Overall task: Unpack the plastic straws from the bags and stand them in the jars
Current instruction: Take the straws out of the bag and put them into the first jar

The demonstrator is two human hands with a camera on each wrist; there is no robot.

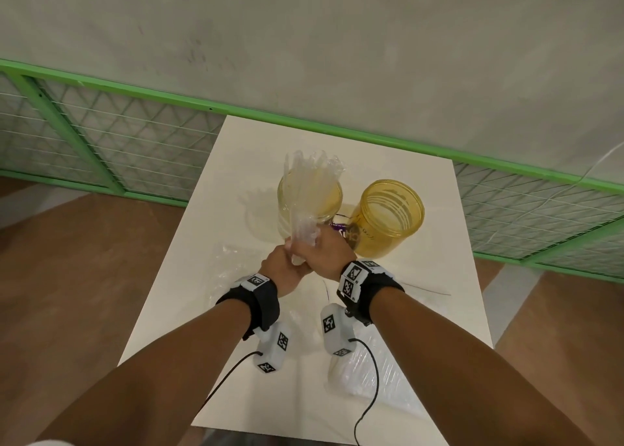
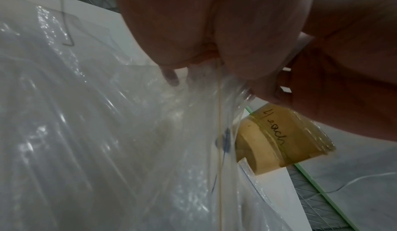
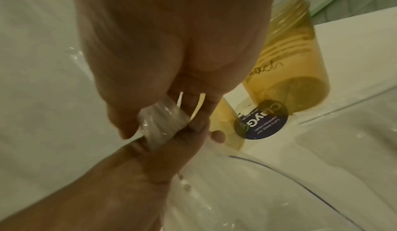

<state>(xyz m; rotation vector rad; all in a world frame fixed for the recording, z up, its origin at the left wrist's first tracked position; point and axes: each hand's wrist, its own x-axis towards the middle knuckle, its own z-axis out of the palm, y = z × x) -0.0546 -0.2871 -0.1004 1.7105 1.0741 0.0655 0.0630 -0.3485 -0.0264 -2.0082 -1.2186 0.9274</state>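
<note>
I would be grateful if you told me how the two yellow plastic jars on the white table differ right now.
The paler yellow plastic jar on the left looks faint and translucent; the deeper amber plastic jar on the right is more saturated. The paler jar sits behind the clear straw bundle that both hands grip, so its contents are unclear; the amber jar appears empty. The amber jar shows handwriting. Both stand upright, lidless, on the white table.
</note>
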